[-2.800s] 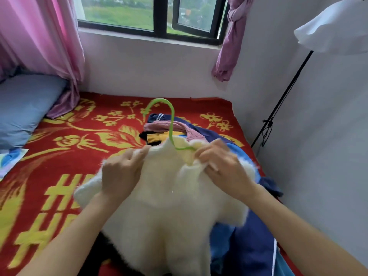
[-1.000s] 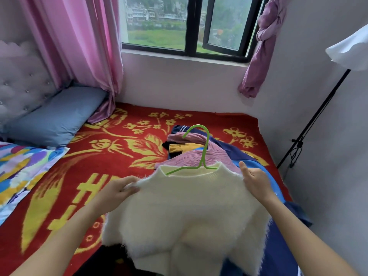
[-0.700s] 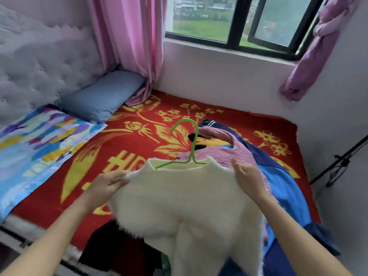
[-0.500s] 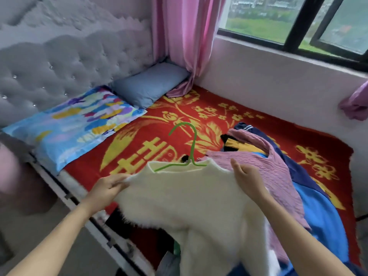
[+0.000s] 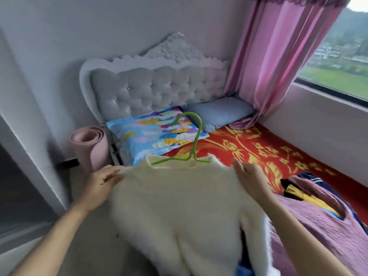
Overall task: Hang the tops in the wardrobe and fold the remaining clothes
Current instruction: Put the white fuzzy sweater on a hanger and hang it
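A fluffy white sweater [image 5: 179, 206] hangs on a green hanger [image 5: 191, 140], whose hook sticks up out of the neck. My left hand [image 5: 99, 186] grips the sweater's left shoulder. My right hand [image 5: 249, 180] holds the right shoulder, fingers mostly hidden behind the fabric. The sweater is lifted off the bed, in front of me. A pile of other clothes lies on the bed at the right: a pink knit top [image 5: 322, 222], a yellow and black garment [image 5: 298, 194] and a navy piece [image 5: 310, 176].
The bed has a red and gold cover [image 5: 268, 152], a colourful pillow [image 5: 151, 134], a blue pillow [image 5: 219, 112] and a white tufted headboard [image 5: 155, 86]. A rolled pink mat [image 5: 89, 144] stands beside it. A pink curtain [image 5: 278, 62] hangs by the window. A dark opening [image 5: 18, 188] is at the left.
The view has swung left, from the window and clothes pile to the headboard and floor. Both hands have carried the sweater on its hanger along, away from the pile.
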{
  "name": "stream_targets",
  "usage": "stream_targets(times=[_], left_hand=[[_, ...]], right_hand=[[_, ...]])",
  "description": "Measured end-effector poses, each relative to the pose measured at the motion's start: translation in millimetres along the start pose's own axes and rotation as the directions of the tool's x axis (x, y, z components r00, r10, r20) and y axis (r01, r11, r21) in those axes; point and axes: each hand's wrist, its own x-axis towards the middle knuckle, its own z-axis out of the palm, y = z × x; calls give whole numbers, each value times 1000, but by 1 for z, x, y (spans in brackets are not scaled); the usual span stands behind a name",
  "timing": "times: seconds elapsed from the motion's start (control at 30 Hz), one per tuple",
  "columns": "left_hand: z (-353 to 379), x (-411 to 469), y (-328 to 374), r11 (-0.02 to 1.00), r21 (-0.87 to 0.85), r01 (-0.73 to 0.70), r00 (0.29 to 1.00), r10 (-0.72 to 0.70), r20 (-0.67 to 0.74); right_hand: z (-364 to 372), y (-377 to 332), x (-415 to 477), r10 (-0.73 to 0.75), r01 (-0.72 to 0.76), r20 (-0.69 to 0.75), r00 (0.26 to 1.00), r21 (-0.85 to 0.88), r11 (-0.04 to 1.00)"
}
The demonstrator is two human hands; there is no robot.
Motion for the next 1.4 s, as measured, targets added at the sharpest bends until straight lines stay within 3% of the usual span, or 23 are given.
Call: stream_targets(times=[0.13, 0.37, 0.57, 0.7, 0.9, 1.03, 1.17, 1.23, 1.33, 1.4], left_hand=[[-96, -22, -30, 995, 99, 26, 991, -13, -137], [-223, -86, -73, 931, 329, 159, 909, -8, -416], [-294, -149, -108, 862, 344, 374, 791, -102, -604], [-333, -190, -119, 811, 297, 504, 657, -137, -741], [-406, -225, -141, 707, 252, 660, 486, -147, -861], [-452, -223, -159, 680, 187, 709, 397, -165, -903], [-501, -213, -169, 659, 132, 740, 288, -134, -948], [-519, -213, -177, 625, 159, 764, 268, -84, -960], [-537, -211, -188, 586, 188, 788, 278, -67, -958], [-546, -210, -199, 589, 180, 788, 278, -79, -958]], right_hand=[[52, -80, 4, -256, 264, 216, 942, -11, 964], [159, -193, 4, -477, 514, 378, 794, 5, 858], [238, -278, 5, -654, 691, 422, 627, 85, 718], [301, -337, 7, -763, 778, 419, 491, 183, 601], [399, -443, 12, -859, 731, 443, 258, 492, 473], [460, -509, 26, -861, 611, 480, 165, 636, 471], [514, -584, 32, -834, 346, 551, -9, 785, 514], [534, -614, 27, -833, 290, 547, -83, 813, 505], [559, -640, 22, -830, 343, 533, -163, 820, 459], [575, -653, 25, -817, 349, 547, -183, 813, 466]])
